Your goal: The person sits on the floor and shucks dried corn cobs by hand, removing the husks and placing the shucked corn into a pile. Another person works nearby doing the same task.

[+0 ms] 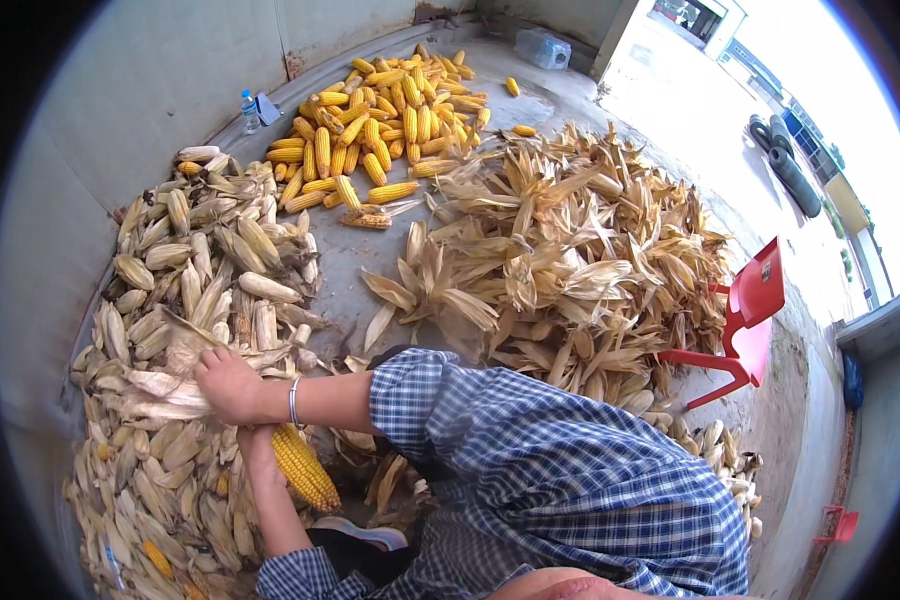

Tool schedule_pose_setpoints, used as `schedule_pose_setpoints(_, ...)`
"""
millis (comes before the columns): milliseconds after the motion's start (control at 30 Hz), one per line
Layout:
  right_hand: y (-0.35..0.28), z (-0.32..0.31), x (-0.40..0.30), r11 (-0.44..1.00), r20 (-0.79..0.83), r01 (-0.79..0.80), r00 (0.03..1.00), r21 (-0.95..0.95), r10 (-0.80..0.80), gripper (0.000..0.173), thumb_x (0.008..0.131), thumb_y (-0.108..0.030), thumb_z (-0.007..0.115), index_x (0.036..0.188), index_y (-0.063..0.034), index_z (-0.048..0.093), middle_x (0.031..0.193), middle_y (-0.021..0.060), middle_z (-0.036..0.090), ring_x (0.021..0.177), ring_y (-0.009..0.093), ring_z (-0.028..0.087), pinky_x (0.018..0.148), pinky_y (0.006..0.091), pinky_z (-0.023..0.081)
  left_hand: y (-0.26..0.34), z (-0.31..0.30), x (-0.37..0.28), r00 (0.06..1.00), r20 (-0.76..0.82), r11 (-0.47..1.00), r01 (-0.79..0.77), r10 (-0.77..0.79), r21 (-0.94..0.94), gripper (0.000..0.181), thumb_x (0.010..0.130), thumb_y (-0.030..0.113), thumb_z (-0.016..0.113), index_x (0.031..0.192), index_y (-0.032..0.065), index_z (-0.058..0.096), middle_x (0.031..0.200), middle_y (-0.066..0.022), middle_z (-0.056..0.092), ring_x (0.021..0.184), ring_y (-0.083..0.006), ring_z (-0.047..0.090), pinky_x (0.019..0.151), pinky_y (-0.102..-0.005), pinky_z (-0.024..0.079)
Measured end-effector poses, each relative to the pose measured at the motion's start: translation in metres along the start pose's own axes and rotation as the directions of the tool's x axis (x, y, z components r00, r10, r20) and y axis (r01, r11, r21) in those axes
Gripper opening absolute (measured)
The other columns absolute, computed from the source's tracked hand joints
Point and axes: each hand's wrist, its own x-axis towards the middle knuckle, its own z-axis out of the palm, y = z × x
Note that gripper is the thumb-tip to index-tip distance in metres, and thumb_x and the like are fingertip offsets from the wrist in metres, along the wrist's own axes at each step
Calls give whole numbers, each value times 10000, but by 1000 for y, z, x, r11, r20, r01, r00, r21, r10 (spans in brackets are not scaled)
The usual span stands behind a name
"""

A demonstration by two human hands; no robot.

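My right hand (229, 386), with a bracelet at its wrist, is closed on pale, dry corn husks (165, 390) that spread to its left. Directly below and touching it, my left hand (259, 446) grips one end of an ear of corn (305, 469). That ear's yellow kernels are bare and its free end points down to the right. My right hand partly hides my left fingers. Beneath and around both hands lies a large heap of unhusked ears (157, 480), with a few yellow kernels showing among them.
Husked yellow ears (390, 112) are piled at the back wall, near a water bottle (250, 112). A big mound of loose husks (570, 240) lies to the right, with a red plastic chair (746, 322) beside it. Wrapped bottles (542, 49) stand at the back.
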Motion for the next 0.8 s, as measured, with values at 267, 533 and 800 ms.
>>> schedule_pose_setpoints(267,-8,-35,10,879,531,-364,833,308,158,390,679,-359,653,758,21,612,676,177,611,646,307,618,626,386,492,6,-10,-4,999,29,999,32,-31,-33,427,699,21,633,1101,-13,492,945,-68,558,842,-182,553,742,-298,445)
schedule_pose_setpoints(533,-18,-40,24,211,412,-513,826,832,384,344,768,-227,640,942,65,588,819,153,631,750,203,601,706,311,477,11,-23,-16,971,209,940,172,-112,-294,461,717,205,638,1103,1,487,954,-99,571,842,-216,570,758,-317,489)
schedule_pose_setpoints(800,-10,-46,39,-481,543,-366,783,797,303,430,812,-158,609,1130,54,411,1058,166,546,907,237,549,827,324,451,23,8,-31,948,308,907,58,81,-417,566,701,384,611,1097,20,435,912,-87,516,745,-211,526,658,-315,464)
